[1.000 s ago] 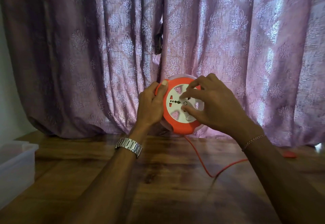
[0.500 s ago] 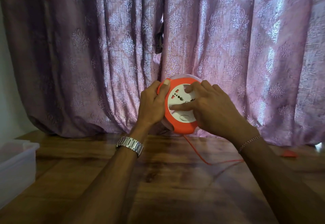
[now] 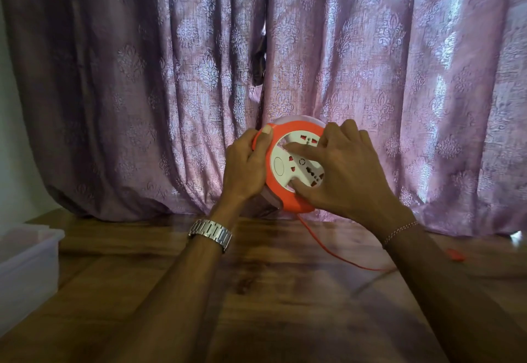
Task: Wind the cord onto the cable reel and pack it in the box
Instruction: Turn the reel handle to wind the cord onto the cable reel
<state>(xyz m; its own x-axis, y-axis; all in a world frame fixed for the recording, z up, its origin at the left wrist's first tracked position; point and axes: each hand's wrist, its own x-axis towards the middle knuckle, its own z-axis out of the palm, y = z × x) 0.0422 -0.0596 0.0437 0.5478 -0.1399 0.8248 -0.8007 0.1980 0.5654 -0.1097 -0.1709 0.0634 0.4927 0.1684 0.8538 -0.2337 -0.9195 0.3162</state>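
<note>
Both hands hold the cable reel [image 3: 288, 163] raised above the tabletop [image 3: 285, 305], in front of the curtain [image 3: 142, 77]. Left hand [image 3: 246, 168]: fingers wrapped around the left rim, thumb laid flat along the orange edge near the top. Right hand [image 3: 345, 174]: spread across the front face, with the forefinger and thumb pressed onto the white socket plate [image 3: 296, 163].

Reel orientation: disc-shaped, standing on edge, its flat socket face turned toward the camera and angled slightly left. Its axis therefore runs roughly front to back, away from the person.

Construction: smooth moulded plastic, an orange outer ring around a white centre plate carrying several pin sockets with red inserts and an oval button at the left. A pale rear flange shows above the orange rim.

Cord [image 3: 328, 251]: thin, orange, round in section. It leaves the lower edge of the reel, drops to the tabletop and curves right, passing behind the right forearm. A small orange piece [image 3: 456, 255] lies on the tabletop farther right; what it is cannot be told.

Tabletop: glossy dark wood grain. Box [image 3: 28, 265]: translucent white plastic, rectangular, at the far left edge, well apart from the reel. Left wrist: a metal link watch [image 3: 211, 234].
</note>
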